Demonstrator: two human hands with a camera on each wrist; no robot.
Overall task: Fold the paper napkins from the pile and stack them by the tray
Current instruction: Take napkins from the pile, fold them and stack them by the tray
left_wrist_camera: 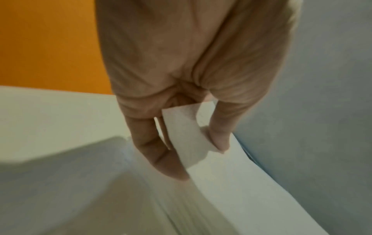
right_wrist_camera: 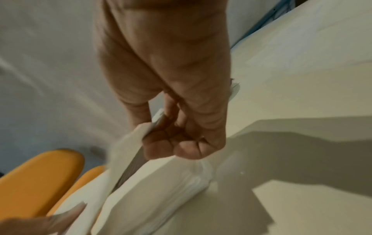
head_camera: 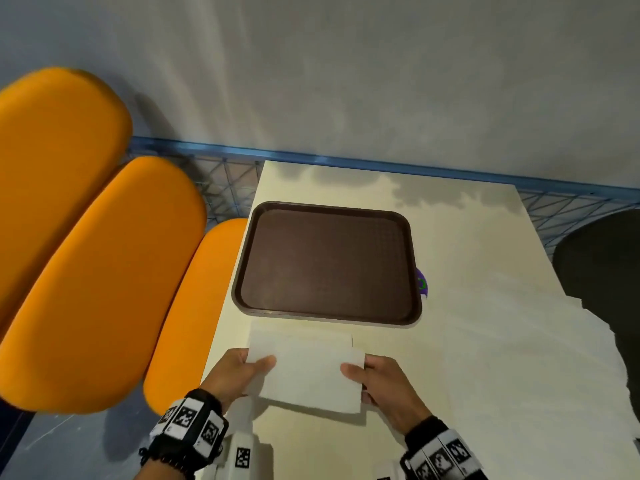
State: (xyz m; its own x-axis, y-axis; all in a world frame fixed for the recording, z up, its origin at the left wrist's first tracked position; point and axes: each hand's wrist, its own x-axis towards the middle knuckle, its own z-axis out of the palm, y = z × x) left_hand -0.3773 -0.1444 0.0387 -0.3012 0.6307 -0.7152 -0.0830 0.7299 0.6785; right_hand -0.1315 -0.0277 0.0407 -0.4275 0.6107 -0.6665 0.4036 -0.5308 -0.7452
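orange seats (head_camera: 86, 254): stood left of the hands | table (head_camera: 467, 244): lay under them | blue rail (head_camera: 346, 162): ran beyond | dark chair (head_camera: 602, 265): sat far right

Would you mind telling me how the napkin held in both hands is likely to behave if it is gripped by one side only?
The folded napkin would probably droop: it looks thin, and the left hand and right hand each pinch a side. It seems very light, so a draught might lift it. The layers gape near the right thumb in the right wrist view, so the fold may spring open.
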